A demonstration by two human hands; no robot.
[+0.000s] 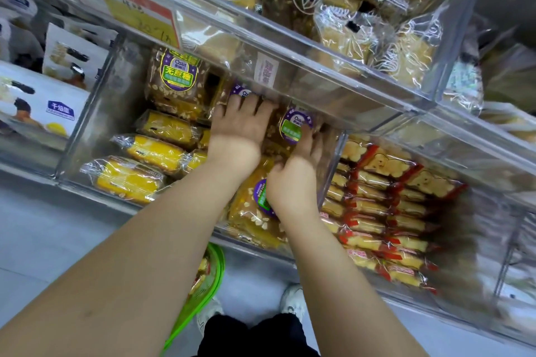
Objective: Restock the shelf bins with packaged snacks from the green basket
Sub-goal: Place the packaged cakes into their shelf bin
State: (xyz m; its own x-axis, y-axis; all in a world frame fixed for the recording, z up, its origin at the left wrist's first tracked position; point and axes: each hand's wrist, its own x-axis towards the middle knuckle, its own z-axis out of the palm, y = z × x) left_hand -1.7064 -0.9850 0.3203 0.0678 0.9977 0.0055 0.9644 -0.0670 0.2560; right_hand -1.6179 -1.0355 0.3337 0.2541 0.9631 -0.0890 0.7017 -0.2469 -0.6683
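Observation:
Both my hands are inside a clear plastic shelf bin (pixel 95 113) full of wrapped cake snacks. My left hand (pixel 240 127) lies flat, fingers spread, pressing on brown snack packs with purple-and-green labels (pixel 179 72). My right hand (pixel 293 180) rests fingers forward on another labelled pack (pixel 294 127), and its fingertips are hidden among the wrappers. A further labelled pack (pixel 252 211) lies under my right wrist. The green basket (pixel 203 284) sits on the floor below my left forearm, mostly hidden, with a few packs showing inside.
Yellow wrapped cakes (pixel 153 151) fill the bin's left side. The bin to the right holds red-edged biscuit packs (pixel 385 211). An upper bin (pixel 348 23) overhangs my hands. White snack boxes (pixel 37 104) stand at the left. My shoes (pixel 293 298) are on the grey floor.

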